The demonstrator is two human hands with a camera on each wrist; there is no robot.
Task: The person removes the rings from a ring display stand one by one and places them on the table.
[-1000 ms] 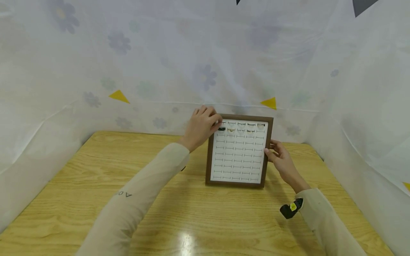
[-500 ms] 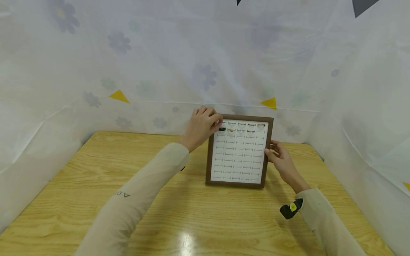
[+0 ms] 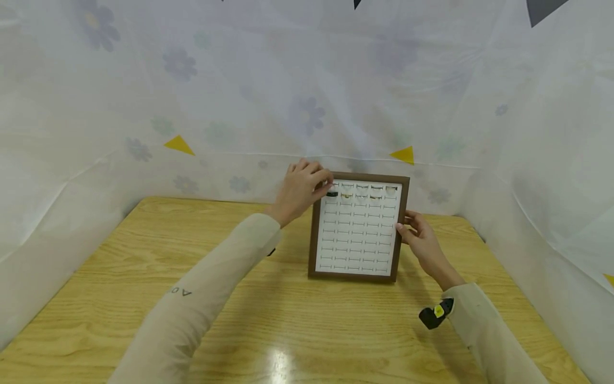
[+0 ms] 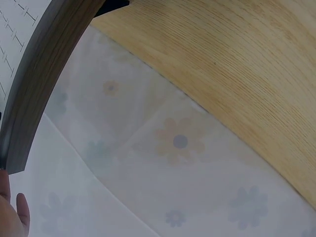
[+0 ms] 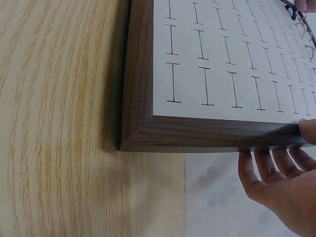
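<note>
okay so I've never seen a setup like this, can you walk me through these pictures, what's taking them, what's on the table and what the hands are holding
No machine here: a person wears three cameras. The wide picture comes from a head camera looking down at both hands; the other two come from cameras on each wrist.

On the wooden table lies a brown-framed ring display board, a white panel with rows of slits. A few rings sit in its far row. White flowered fabric hangs around the table.

The left hand is at the board's far left corner, fingertips pinching a dark ring there. The right hand holds the frame's right edge, seen close up in the right wrist view. The left wrist view mostly shows the frame's side, fabric and table.
</note>
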